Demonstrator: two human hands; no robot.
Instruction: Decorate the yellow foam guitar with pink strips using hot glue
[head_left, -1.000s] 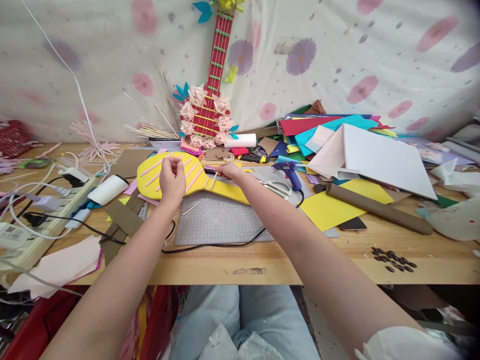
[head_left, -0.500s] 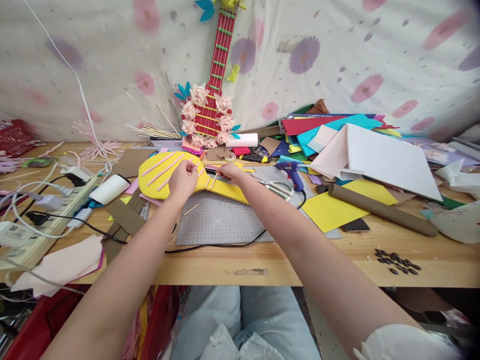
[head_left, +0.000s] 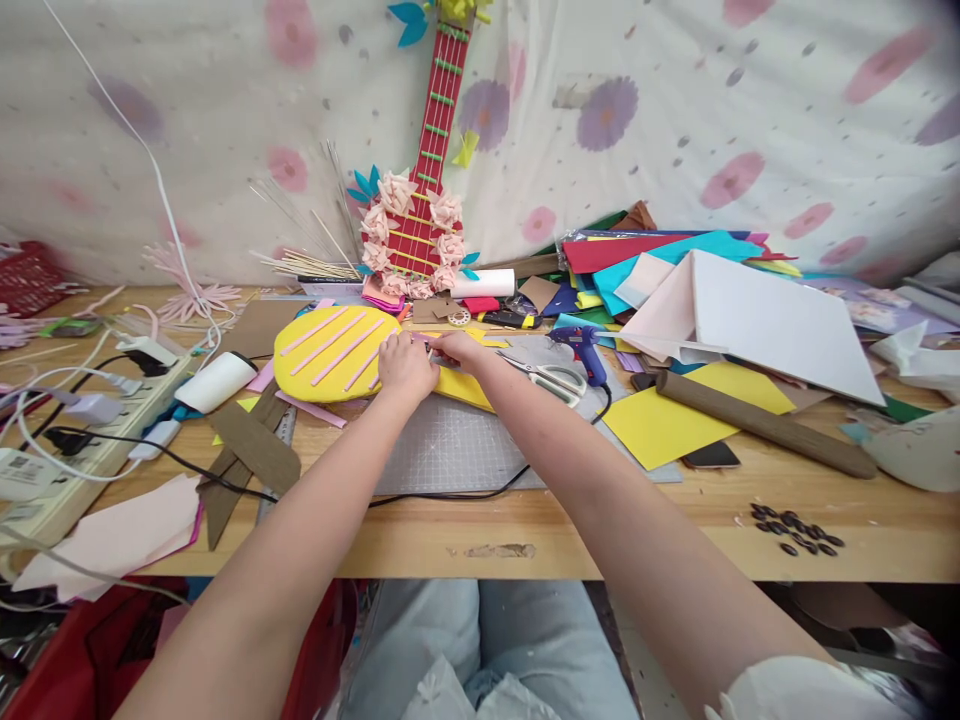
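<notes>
A yellow guitar-shaped cutout (head_left: 319,350) with slanting pink strips across its body lies on the grey cutting mat (head_left: 457,460), its neck pointing right. My left hand (head_left: 409,368) is over the place where body and neck meet, fingers curled and closed; whatever they hold is hidden. Close beside it, my right hand (head_left: 459,350) is also closed, its fingertips almost meeting the left ones above the neck. A small thing shows between the two hands, too small to name. Just right of my right wrist lie scissors (head_left: 551,380) with pale handles.
A blue glue gun (head_left: 583,350) with a black cable stands right of the scissors. Coloured sheets (head_left: 675,260) pile up at the back right. A red flowered guitar (head_left: 416,220) leans on the wall. At left is a power strip (head_left: 97,450); dark oval pieces (head_left: 795,530) lie front right.
My left hand has moved right, from the striped body to the neck joint, close to my right hand. My right hand has stayed about where it was.
</notes>
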